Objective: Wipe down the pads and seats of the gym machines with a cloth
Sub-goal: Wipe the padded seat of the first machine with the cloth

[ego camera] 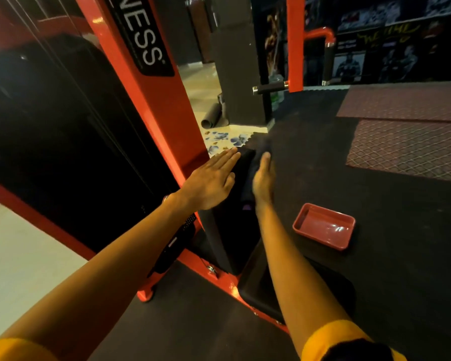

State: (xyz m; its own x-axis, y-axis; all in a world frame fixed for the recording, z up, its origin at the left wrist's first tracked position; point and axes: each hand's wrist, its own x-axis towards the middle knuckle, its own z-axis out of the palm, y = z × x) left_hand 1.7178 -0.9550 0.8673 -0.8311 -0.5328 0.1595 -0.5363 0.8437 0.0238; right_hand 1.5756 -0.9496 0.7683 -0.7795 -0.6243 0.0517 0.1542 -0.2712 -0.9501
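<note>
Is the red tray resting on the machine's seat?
No, the red tray lies on the dark floor mat beside the seat, apart from it.
</note>
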